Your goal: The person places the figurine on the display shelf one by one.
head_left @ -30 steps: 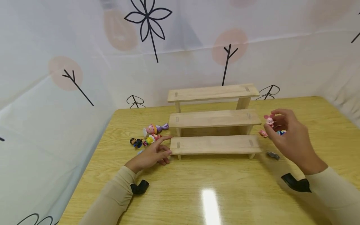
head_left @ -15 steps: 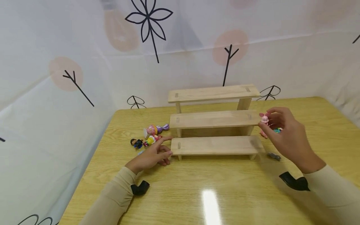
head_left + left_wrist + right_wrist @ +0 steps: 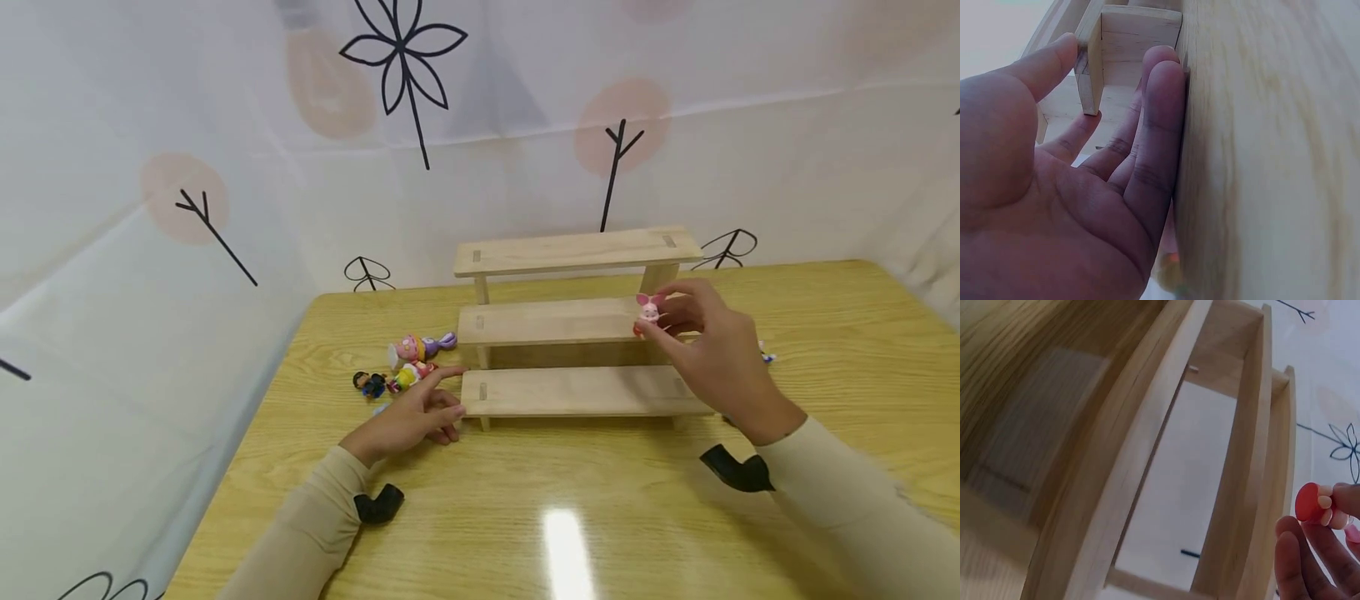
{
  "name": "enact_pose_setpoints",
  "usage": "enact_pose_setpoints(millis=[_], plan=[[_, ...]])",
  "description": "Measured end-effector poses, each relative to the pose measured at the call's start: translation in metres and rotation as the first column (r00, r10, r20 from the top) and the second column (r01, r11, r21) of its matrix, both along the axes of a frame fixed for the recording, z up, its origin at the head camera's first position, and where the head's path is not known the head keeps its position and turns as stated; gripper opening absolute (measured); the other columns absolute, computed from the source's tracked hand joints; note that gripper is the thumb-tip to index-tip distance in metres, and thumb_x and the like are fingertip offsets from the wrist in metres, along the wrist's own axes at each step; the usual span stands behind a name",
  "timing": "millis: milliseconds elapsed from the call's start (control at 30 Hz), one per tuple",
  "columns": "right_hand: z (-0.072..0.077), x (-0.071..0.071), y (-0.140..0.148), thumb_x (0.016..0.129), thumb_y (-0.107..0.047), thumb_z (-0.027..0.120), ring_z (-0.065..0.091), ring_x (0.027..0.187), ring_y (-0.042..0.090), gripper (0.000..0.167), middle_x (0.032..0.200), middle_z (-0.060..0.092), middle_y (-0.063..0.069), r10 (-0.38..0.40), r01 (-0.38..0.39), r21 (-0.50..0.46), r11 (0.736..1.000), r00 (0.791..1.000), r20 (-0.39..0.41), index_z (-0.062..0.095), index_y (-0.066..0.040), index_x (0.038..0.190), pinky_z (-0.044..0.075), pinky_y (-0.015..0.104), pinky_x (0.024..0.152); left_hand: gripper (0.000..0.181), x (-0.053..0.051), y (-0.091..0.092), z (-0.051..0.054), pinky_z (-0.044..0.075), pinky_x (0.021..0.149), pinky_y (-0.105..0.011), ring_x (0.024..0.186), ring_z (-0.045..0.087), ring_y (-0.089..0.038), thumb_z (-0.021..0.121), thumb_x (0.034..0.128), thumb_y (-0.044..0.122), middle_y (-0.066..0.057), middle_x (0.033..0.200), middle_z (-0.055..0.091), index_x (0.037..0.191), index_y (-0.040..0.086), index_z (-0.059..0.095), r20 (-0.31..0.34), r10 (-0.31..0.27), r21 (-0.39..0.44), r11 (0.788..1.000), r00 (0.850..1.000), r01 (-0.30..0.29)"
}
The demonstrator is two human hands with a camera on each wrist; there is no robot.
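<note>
A three-step wooden stand (image 3: 570, 390) rests on the table. My left hand (image 3: 405, 421) holds the left end of its lowest step; in the left wrist view the thumb and index finger of that hand (image 3: 1066, 206) touch opposite sides of the board end (image 3: 1090, 78). Between thumb and fingertips, my right hand (image 3: 716, 358) pinches a small pink long-eared figure (image 3: 648, 310) above the right end of the middle step. The right wrist view shows the figure's round red base (image 3: 1307, 503) at the fingers of my right hand (image 3: 1319, 553), clear of the boards.
Left of the stand lie a pink-and-purple figure (image 3: 420, 348), a yellow-and-red figure (image 3: 409, 377) and a dark-haired figure (image 3: 369, 384). Another toy (image 3: 766, 354) is partly hidden behind my right hand. A patterned white cloth (image 3: 517, 183) hangs behind the table (image 3: 480, 517).
My right hand has carried the pink figure left, from beside the stand to over its middle step. My left hand keeps its place at the lowest step.
</note>
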State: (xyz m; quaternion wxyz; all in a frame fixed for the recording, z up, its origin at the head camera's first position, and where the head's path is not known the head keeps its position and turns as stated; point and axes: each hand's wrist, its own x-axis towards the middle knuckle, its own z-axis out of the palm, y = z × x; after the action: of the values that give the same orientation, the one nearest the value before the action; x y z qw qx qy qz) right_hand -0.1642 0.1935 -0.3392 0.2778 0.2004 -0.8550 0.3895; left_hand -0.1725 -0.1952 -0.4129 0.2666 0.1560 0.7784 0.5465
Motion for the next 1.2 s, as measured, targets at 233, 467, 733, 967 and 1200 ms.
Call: enact_pose_setpoints(millis=[233,467,733,967,1200], plan=[[-0.006,-0.012,-0.029,0.085,-0.003,0.079,0.067,0.075,0.005,0.040,0.089,0.076,0.011,0.037,-0.038,0.022,0.999,0.999,0.017,0.054,-0.001,0.117,0.050,0.005,0.072,0.066,0.001,0.001,0.000,0.060,0.081,-0.038,0.090,0.071,-0.025,0.058,0.1026,0.032,-0.016,0.118,0.063,0.159,0.029,0.023,-0.004,-0.003,-0.001,1.000,1.000,0.003],[-0.007,-0.023,-0.057,0.087,-0.005,0.078,0.070,0.078,0.018,0.039,0.093,0.075,0.011,0.091,-0.092,0.003,0.996,0.993,0.070,0.053,-0.002,0.116,0.056,0.016,0.071,0.067,0.001,0.002,0.001,0.060,0.081,-0.038,0.091,0.070,-0.025,0.058,0.1029,0.032,-0.016,0.119,0.063,0.159,0.028,0.022,0.012,-0.004,0.007,1.000,1.000,0.003],[-0.004,-0.035,-0.090,0.088,-0.007,0.077,0.071,0.079,0.019,0.037,0.096,0.075,0.012,0.152,-0.151,-0.021,0.988,0.984,0.098,0.054,-0.002,0.115,0.060,0.033,0.071,0.066,0.000,0.001,0.002,0.060,0.082,-0.038,0.091,0.071,-0.025,0.057,0.1031,0.032,-0.015,0.119,0.064,0.159,0.029,0.022,0.009,-0.005,0.004,1.000,1.000,0.005],[-0.003,-0.044,-0.119,0.088,-0.009,0.078,0.072,0.081,0.020,0.037,0.096,0.075,0.012,0.188,-0.184,-0.037,0.982,0.971,0.147,0.053,-0.005,0.115,0.060,0.034,0.072,0.067,0.000,0.000,0.001,0.060,0.082,-0.038,0.090,0.071,-0.024,0.057,0.1034,0.032,-0.016,0.119,0.064,0.160,0.027,0.021,0.008,-0.006,0.010,1.000,1.000,0.006],[-0.005,-0.049,-0.137,0.089,-0.011,0.077,0.072,0.081,0.020,0.036,0.095,0.074,0.012,0.200,-0.197,-0.032,0.980,0.966,0.165,0.052,-0.006,0.116,0.061,0.036,0.072,0.065,-0.001,0.001,0.000,0.060,0.082,-0.039,0.090,0.071,-0.026,0.057,0.1032,0.032,-0.014,0.120,0.064,0.159,0.031,0.023,0.016,-0.001,0.005,1.000,1.000,0.001]])
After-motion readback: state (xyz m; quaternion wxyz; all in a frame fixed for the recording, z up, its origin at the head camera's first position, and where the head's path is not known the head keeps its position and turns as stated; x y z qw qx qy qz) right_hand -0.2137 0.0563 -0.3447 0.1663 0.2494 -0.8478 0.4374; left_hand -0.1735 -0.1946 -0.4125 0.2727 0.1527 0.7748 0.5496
